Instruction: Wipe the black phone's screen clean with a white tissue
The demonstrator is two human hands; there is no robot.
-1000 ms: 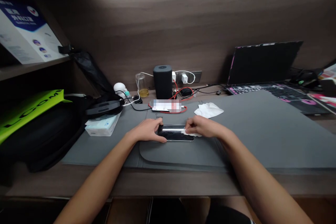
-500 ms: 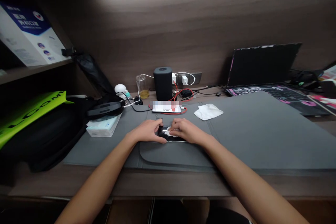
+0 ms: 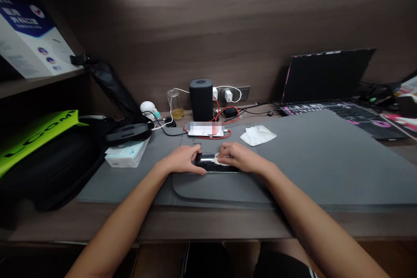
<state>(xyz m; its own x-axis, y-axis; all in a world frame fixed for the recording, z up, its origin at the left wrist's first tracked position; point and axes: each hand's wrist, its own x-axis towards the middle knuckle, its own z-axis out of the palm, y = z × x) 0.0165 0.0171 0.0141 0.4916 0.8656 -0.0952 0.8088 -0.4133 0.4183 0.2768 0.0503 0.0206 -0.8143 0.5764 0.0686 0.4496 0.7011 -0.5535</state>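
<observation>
A dark, glossy phone (image 3: 208,167) lies flat on the grey desk mat (image 3: 309,165), its long side running left to right. My left hand (image 3: 184,159) grips its left end, thumb along the near edge and fingers at the far edge. Pinched in the fingers of my right hand (image 3: 239,157) is a small white tissue (image 3: 216,160), pressed on the right part of the phone's screen. The right hand hides the phone's right end in part.
Behind the hands lies a second phone (image 3: 206,130) with a red cable. A crumpled tissue (image 3: 258,135) rests to its right. Farther back stand a black speaker (image 3: 201,100), a glass jar (image 3: 176,105) and an open laptop (image 3: 327,76). A tissue pack (image 3: 127,155) sits at left.
My right hand has slid to the right across the phone's screen with the tissue, uncovering more of the screen's middle. My left hand keeps its hold. The whole view has shifted slightly.
</observation>
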